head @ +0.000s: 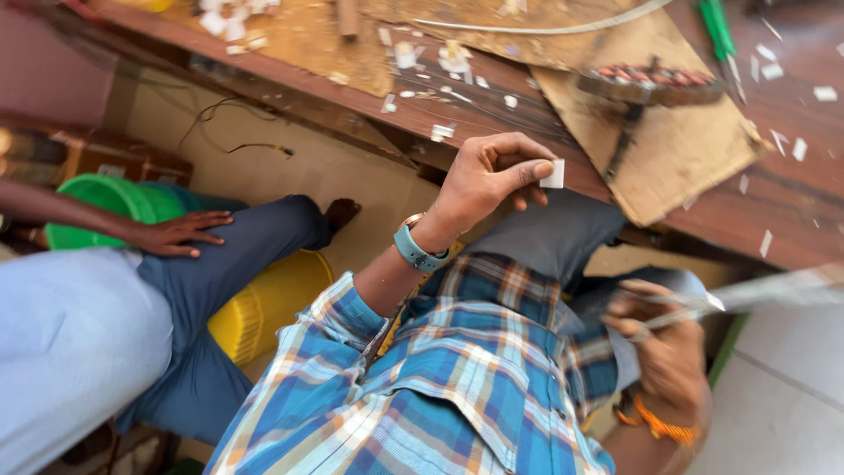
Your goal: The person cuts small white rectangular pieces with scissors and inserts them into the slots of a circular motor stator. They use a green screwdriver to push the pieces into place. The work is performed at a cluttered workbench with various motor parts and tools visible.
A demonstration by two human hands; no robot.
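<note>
Our left hand (492,176) pinches a small white paper slip (553,173) between thumb and forefinger, just over the brown wooden table (791,211) edge. Our right hand (664,347), lower and nearer us (blurred), grips a thin metal blade (686,312) pointing right, well apart from the slip.

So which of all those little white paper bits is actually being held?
The square white piece pinched in the left hand; the other scraps lie loose on the bench.
</note>
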